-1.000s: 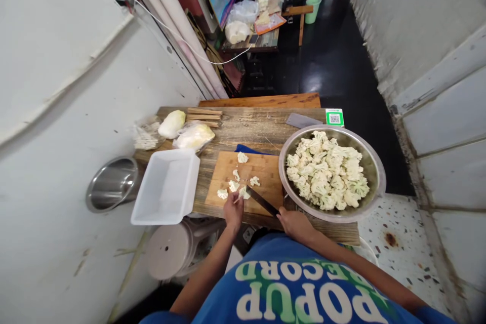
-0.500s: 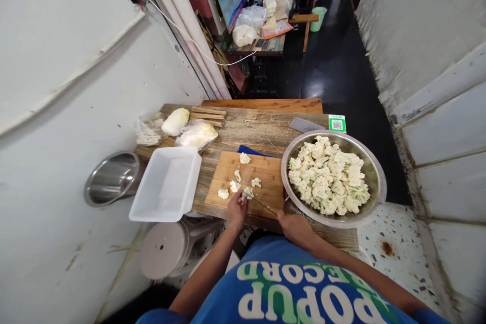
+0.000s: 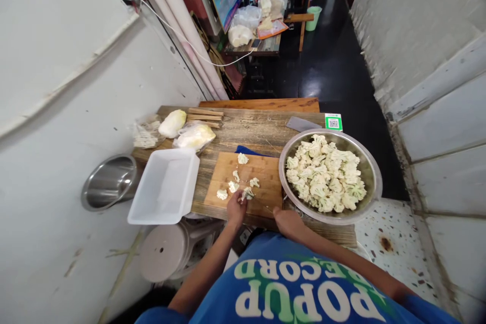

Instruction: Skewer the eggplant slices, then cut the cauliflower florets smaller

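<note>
On the wooden cutting board (image 3: 261,172) lie several small cauliflower pieces. My left hand (image 3: 236,207) is closed on one cauliflower floret (image 3: 247,193) at the board's near edge. My right hand (image 3: 286,221) grips the handle of a knife (image 3: 262,204), whose thin blade points toward the floret. A large steel bowl (image 3: 370,177) heaped with cut cauliflower (image 3: 326,172) stands right of the board.
A white plastic tub (image 3: 167,187) sits left of the board, and a steel bowl (image 3: 108,182) lies further left against the wall. Bagged food (image 3: 193,136) and chopsticks (image 3: 205,114) lie at the table's back left. A cleaver (image 3: 301,123) and green QR card (image 3: 333,121) rest behind the bowl.
The knife blade has turned from lying flat and broad to edge-on at the floret. My left hand has shifted slightly right along the board's near edge.
</note>
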The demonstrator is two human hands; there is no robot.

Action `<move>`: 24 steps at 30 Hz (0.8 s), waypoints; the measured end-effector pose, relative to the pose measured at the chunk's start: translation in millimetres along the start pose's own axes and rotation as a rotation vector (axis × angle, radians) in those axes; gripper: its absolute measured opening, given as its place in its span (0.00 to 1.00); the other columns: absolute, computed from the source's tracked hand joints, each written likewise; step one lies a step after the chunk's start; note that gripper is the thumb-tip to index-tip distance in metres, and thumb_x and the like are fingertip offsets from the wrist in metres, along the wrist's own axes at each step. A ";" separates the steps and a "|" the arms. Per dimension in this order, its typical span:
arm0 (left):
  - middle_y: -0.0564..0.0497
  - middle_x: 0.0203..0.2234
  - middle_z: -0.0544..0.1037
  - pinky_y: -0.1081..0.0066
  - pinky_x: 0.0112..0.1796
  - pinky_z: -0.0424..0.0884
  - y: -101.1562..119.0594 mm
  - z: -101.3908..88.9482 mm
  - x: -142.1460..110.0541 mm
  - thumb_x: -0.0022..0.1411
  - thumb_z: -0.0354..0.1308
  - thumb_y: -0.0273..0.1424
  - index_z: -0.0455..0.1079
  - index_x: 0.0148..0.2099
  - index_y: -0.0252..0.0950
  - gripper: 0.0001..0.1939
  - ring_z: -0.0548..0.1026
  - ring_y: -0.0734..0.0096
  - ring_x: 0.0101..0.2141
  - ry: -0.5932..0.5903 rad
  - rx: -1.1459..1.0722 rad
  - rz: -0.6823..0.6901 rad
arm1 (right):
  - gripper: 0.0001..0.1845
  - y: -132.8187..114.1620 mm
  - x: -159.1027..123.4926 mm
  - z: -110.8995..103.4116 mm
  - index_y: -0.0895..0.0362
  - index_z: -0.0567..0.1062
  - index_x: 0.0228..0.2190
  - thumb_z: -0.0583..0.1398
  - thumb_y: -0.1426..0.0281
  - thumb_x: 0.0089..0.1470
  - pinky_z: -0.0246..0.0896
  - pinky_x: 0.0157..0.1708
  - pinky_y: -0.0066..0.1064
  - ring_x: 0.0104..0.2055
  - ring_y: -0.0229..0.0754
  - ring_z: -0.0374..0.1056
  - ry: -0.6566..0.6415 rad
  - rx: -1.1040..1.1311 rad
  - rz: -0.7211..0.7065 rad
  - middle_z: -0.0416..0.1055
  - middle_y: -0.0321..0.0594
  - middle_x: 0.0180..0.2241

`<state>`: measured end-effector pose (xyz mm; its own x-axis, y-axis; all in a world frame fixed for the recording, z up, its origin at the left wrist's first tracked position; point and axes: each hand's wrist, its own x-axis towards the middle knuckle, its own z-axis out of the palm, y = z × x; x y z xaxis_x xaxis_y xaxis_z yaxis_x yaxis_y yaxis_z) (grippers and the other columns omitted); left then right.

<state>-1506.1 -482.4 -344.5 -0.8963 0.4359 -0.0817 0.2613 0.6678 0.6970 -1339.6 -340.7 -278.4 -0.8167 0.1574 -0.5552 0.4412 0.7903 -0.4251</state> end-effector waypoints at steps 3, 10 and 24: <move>0.46 0.36 0.79 0.65 0.39 0.73 -1.8 -5.3 4.0 0.54 0.55 0.29 0.71 0.40 0.35 0.11 0.77 0.64 0.36 -0.013 -0.033 0.016 | 0.15 11.2 2.2 1.0 0.61 0.69 0.41 0.46 0.69 0.63 0.65 0.36 0.32 0.41 0.47 0.74 0.059 0.045 -0.041 0.76 0.51 0.37; 0.45 0.36 0.79 0.63 0.42 0.72 -11.5 -7.1 14.2 0.54 0.55 0.30 0.71 0.40 0.35 0.11 0.77 0.63 0.37 -0.024 0.004 0.039 | 0.16 18.0 2.6 13.9 0.61 0.68 0.41 0.44 0.68 0.63 0.65 0.33 0.32 0.37 0.48 0.75 0.115 -0.015 -0.071 0.77 0.51 0.34; 0.45 0.36 0.81 0.64 0.40 0.72 -10.6 -5.5 11.3 0.54 0.55 0.29 0.76 0.43 0.35 0.14 0.78 0.61 0.36 -0.003 0.052 -0.029 | 0.15 11.4 -0.4 18.0 0.62 0.66 0.46 0.45 0.75 0.61 0.66 0.34 0.32 0.37 0.49 0.75 0.112 -0.089 -0.124 0.77 0.52 0.34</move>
<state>-1520.9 -487.8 -348.9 -0.9026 0.4177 -0.1036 0.2534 0.7104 0.6566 -1327.6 -342.4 -295.9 -0.9015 0.1163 -0.4169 0.3037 0.8563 -0.4178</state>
